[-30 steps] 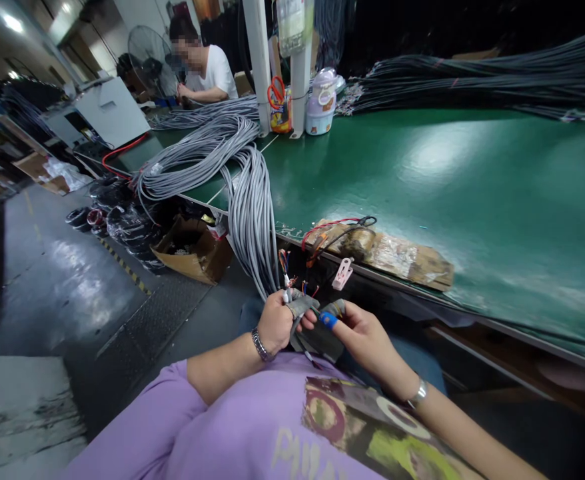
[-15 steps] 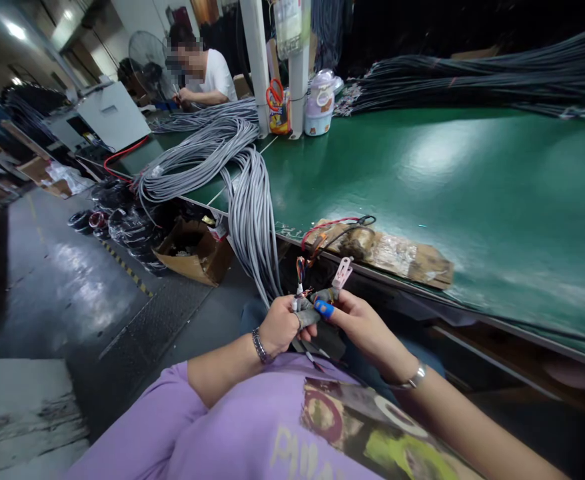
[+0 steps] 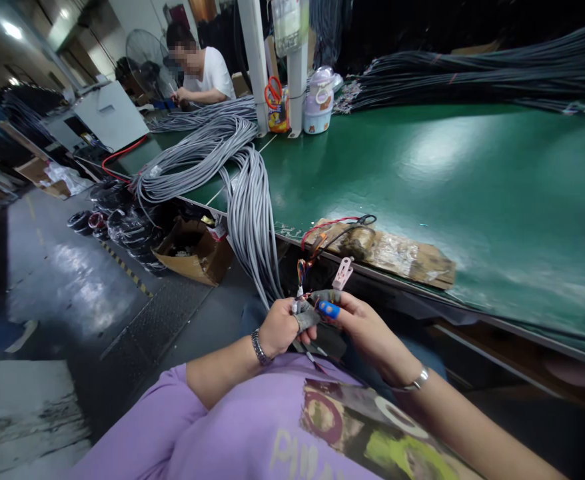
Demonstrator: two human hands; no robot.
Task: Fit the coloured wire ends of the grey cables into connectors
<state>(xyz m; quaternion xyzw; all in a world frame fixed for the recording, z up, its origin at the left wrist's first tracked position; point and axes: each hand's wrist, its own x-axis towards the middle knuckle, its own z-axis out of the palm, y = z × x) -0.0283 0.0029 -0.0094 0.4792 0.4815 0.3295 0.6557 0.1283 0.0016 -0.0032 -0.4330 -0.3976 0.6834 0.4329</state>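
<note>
My left hand is closed around a cable end with thin coloured wires and small white connectors sticking up from it. Close beside it, my right hand pinches at the wires, though the exact piece between thumb and finger is hidden. Grey finger covers wrap some fingers of both hands, and a blue cover sits on the right thumb. A pink clip stands just beyond the right fingers, near the table edge. Grey cables hang off the table toward my lap.
On the green table lie a taped wooden strip with red and black leads, coiled grey cable and dark cable bundles. A cup stands by the posts. A cardboard box is below. A co-worker sits beyond.
My right thumb has turned and shifted slightly right, showing more of its blue cover. My left hand stays almost still. A person's leg and shoe have appeared at the left edge.
</note>
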